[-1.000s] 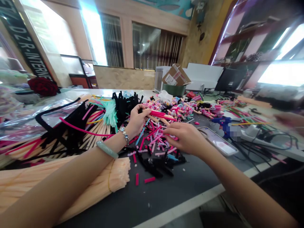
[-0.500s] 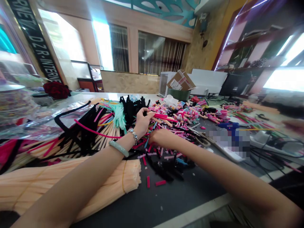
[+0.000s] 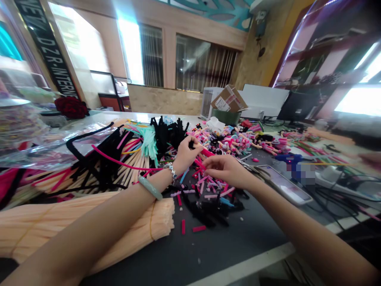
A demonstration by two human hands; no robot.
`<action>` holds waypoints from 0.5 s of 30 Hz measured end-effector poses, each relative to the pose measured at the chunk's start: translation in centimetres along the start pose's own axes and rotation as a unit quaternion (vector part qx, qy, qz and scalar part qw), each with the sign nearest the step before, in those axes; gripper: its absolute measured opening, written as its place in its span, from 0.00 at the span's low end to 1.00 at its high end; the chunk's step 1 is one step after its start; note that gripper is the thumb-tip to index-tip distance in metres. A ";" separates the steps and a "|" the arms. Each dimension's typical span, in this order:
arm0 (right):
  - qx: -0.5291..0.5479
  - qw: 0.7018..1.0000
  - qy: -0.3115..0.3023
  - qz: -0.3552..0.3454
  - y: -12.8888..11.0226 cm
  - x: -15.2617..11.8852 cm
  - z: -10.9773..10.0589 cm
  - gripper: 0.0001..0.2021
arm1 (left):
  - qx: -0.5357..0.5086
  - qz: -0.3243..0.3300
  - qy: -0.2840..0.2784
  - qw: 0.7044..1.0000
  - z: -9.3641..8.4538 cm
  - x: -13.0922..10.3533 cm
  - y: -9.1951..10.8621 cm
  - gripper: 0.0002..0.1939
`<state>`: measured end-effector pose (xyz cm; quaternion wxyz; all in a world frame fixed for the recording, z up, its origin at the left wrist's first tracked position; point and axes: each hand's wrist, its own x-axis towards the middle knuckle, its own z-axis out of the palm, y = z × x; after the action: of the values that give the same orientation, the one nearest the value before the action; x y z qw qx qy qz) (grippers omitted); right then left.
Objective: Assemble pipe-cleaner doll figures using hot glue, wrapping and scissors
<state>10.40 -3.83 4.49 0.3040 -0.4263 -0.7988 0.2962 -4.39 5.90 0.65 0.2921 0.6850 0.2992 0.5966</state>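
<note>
head view: holding a few pink-red stems (image 3: pixel 207 152) in the left hand (image 3: pixel 187 154), clamped between thumb and fingers, just above a scatter of cut pieces (image 3: pixel 212 186). bringing the right hand (image 3: pixel 228 170) close by with bent fingers, at the near end of the stems; cannot tell whether closed on one or only beside them. keeping both hands near each other, not clasped. wearing a beaded bracelet (image 3: pixel 172 173) and a pale green bangle (image 3: pixel 150 188) on the left arm.

below, strewn with black lengths (image 3: pixel 205 212) and, nearer, with two short pink pieces (image 3: pixel 199 228) on the dark tabletop (image 3: pixel 250 234). under the left forearm, stacked with a banded peach bundle (image 3: pixel 143 222). farther left, crowded with a long pink stem (image 3: pixel 119 162), a mint bunch (image 3: pixel 148 143) and a black bunch (image 3: pixel 168 133).

beyond the hands, heaped with small colourful twisted items (image 3: pixel 238 143). to the right, set with a phone (image 3: pixel 287 186) and a blue glue gun (image 3: pixel 290 160), partly pixelated. at the far right edge, blurred by another person's hand (image 3: pixel 370 159). at the back, topped with a tilted cardboard box (image 3: pixel 230 99) in a green container (image 3: pixel 226 116).
</note>
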 end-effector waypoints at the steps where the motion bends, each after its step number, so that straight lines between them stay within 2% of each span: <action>1: 0.020 1.000 0.008 0.011 -0.2 -0.3 -0.4 0.07 | 0.000 0.000 -0.020 1.000 0.2 -0.3 0.3 0.07; 4: 0.011 0.998 0.060 0.020 -0.2 -0.8 -1.7 0.10 | -0.014 -0.002 -0.063 0.998 0.7 -0.8 1.0 0.07; 7: -0.058 0.990 0.130 -0.001 0.4 -0.7 -2.9 0.12 | -0.062 -0.014 -0.085 0.994 1.0 -0.9 1.2 0.06; 9: -0.099 0.982 0.160 -0.007 1.0 -0.6 -3.4 0.13 | -0.101 -0.030 -0.096 0.990 1.2 -0.9 1.2 0.08; 12: -0.130 0.977 0.171 -0.003 1.8 -0.6 -3.7 0.12 | -0.122 -0.036 -0.113 0.985 1.2 -0.9 1.2 0.12; 15: -0.139 0.976 0.169 -0.001 2.3 -0.5 -3.6 0.13 | -0.077 -0.022 -0.141 0.987 1.1 -1.0 1.4 0.13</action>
<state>14.48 -2.44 5.01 0.3725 -0.5072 -0.7699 0.1060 -3.29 4.13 0.93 0.3968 0.7310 0.2231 0.5083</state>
